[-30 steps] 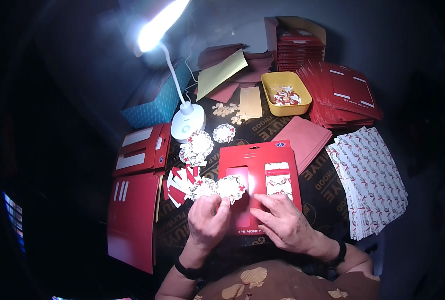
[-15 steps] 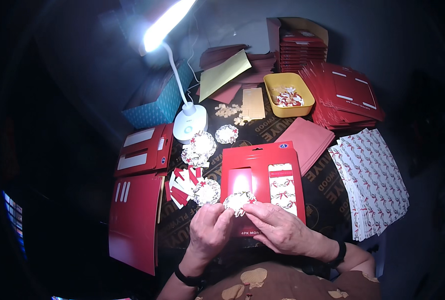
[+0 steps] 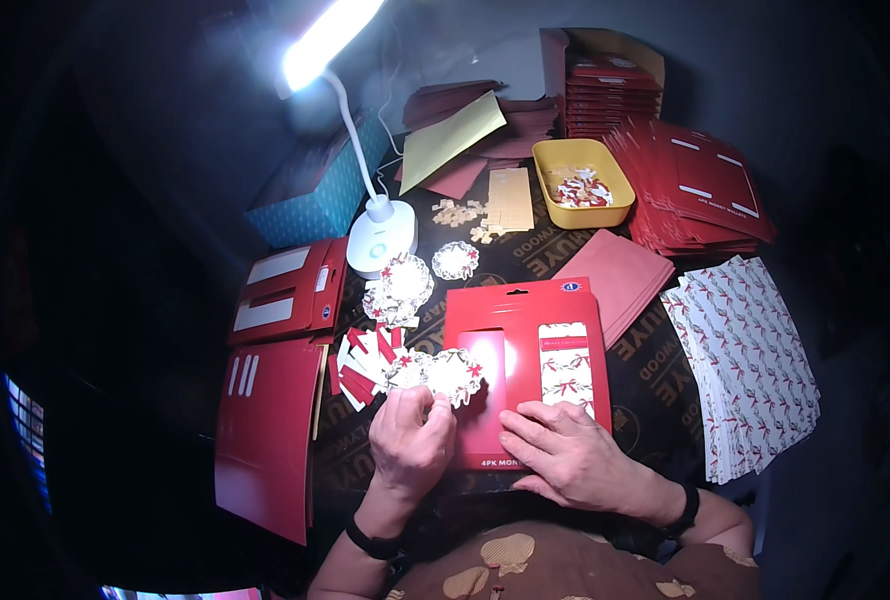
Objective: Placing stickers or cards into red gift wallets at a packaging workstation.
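My left hand pinches the lower edge of a round wreath-shaped paper cutout with a small red bow, held over the left edge of a red card wallet. My right hand rests with its fingers stretched out on the lower right of that wallet and holds nothing. The wallet has a hanging slot at its top, and a white strip with a wreath pattern shows in its right window. Another wreath cutout lies just left of the held one, partly hidden by it.
Red and white paper strips and more wreath cutouts lie near the lamp. Red folders stack at left. Behind are a yellow tray and tan adhesive squares. Pink sheets, patterned sheets and red wallets lie right.
My left hand has lifted the wreath cutout up and left, off the wallet's middle. My right hand has let go of the cutout and now lies on the wallet.
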Demonstrator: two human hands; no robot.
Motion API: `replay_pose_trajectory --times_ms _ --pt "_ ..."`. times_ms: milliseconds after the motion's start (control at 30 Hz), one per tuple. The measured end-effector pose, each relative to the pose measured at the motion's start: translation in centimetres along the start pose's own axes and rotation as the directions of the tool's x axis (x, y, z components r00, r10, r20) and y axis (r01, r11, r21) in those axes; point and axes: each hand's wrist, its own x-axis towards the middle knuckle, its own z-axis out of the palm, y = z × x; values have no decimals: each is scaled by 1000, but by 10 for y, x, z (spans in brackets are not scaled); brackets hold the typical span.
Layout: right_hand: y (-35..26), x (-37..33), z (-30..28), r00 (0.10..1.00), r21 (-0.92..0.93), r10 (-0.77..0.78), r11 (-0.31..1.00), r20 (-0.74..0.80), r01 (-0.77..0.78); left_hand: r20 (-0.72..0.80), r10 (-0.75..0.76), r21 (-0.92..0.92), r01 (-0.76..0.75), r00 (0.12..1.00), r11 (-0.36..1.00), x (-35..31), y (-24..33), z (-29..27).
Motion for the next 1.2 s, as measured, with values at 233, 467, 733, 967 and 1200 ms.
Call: replay_pose_trajectory --times_ms 233,467,733,967,1200 --pt "4 -2 3 1000 -24 -30 999 7 31 32 63 -27 -62 998 998 7 -1 7" --pt "5 -3 2 1000 -38 -25 999 11 26 87 114 -26 -112 990 993 8 -4 10" --pt "4 -1 -1 1000 -15 -22 1000 12 22 90 144 -94 -135 986 986 5 -2 15" --pt "4 -2 -2 999 -23 -24 999 48 25 118 131 -98 -120 984 988 6 -1 14" --pt "5 -1 -1 998 -12 -19 1000 62 20 110 114 -78 -106 987 991 6 -2 16"
